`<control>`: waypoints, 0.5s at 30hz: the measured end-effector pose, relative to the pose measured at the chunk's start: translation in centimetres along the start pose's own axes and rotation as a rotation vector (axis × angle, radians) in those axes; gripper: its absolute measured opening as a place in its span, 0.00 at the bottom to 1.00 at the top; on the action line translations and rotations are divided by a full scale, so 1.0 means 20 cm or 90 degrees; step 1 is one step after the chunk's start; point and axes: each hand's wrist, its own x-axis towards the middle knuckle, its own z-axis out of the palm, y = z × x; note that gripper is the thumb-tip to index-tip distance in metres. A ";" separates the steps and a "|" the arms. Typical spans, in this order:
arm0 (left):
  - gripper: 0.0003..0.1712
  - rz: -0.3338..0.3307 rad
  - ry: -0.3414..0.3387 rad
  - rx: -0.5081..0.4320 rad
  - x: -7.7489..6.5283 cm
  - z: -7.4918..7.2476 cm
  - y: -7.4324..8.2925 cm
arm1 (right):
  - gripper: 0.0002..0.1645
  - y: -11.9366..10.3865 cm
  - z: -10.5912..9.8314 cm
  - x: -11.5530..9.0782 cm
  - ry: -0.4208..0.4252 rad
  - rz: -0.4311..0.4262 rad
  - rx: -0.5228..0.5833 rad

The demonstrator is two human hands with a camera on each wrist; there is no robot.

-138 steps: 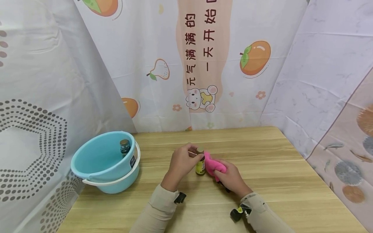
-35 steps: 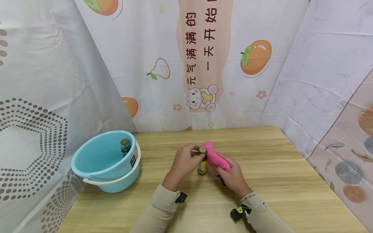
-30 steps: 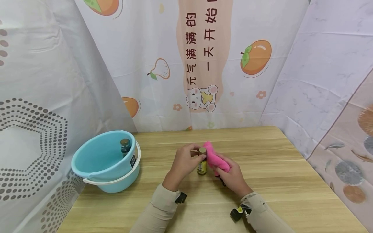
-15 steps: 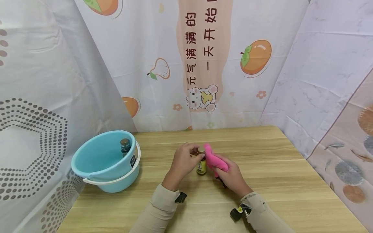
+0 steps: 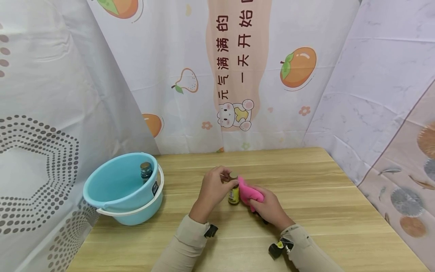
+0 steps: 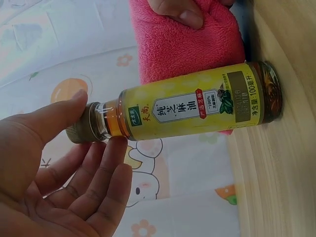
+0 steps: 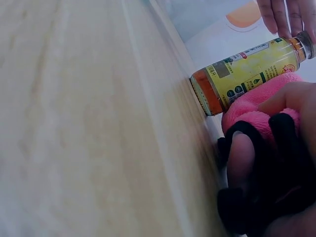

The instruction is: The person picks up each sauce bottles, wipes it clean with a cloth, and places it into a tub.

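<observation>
A small sesame oil bottle (image 6: 182, 104) with a yellow label stands on the wooden table. My left hand (image 5: 213, 189) pinches its brown cap (image 6: 81, 129) and neck between thumb and fingers, the other fingers loosely bent below in the left wrist view. A pink cloth (image 5: 249, 194) is bunched in my right hand (image 5: 270, 209), which presses it against the bottle's right side. In the right wrist view the cloth (image 7: 259, 106) lies along the label near the base. Black pieces (image 7: 276, 168) show at the right hand's fingers, partly hidden in the head view.
A light blue bucket (image 5: 102, 206) with a white handle stands on the table's left side. Inside it is a dark bottle (image 5: 146, 172) with a brown cap. Printed curtains (image 5: 190, 124) hang behind the table (image 5: 326, 226) and at both sides.
The right hand has drawn the pink cloth lower and slightly left along the bottle. The bottle has shifted a little left, its cap still held by the left hand.
</observation>
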 end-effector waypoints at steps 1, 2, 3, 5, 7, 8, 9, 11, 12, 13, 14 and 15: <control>0.20 0.000 0.002 -0.001 0.00 0.00 0.00 | 0.29 0.00 0.00 0.00 0.001 0.000 -0.001; 0.20 -0.002 0.004 -0.003 0.00 0.00 0.00 | 0.29 0.00 0.00 0.00 0.002 -0.002 -0.002; 0.20 -0.003 0.005 -0.007 0.00 0.00 0.00 | 0.28 0.00 0.00 0.00 0.004 -0.003 -0.001; 0.20 -0.008 0.005 -0.012 0.00 0.00 0.00 | 0.28 0.00 0.00 0.00 0.009 -0.006 -0.001; 0.19 -0.012 0.006 -0.019 0.00 0.00 -0.01 | 0.27 -0.01 0.00 0.00 0.014 -0.011 0.004; 0.18 -0.013 0.006 -0.021 0.00 0.00 -0.01 | 0.28 -0.01 0.00 -0.01 0.016 -0.014 0.008; 0.17 -0.013 0.007 -0.024 0.00 0.00 -0.01 | 0.28 -0.01 0.00 -0.01 0.018 -0.018 0.013; 0.16 -0.015 0.009 -0.028 0.00 0.00 -0.01 | 0.29 -0.01 0.00 -0.01 0.023 -0.028 0.022; 0.15 -0.016 0.009 -0.031 0.00 0.00 -0.01 | 0.30 -0.02 0.00 -0.01 0.026 -0.035 0.025; 0.15 -0.016 0.010 -0.033 0.00 0.00 -0.01 | 0.30 -0.02 0.00 -0.02 0.029 -0.043 0.028; 0.15 -0.016 0.009 -0.033 0.01 0.00 -0.01 | 0.31 -0.02 0.00 -0.01 0.032 -0.050 0.031; 0.15 -0.017 0.009 -0.033 0.01 0.00 -0.01 | 0.31 -0.02 0.00 -0.02 0.036 -0.057 0.035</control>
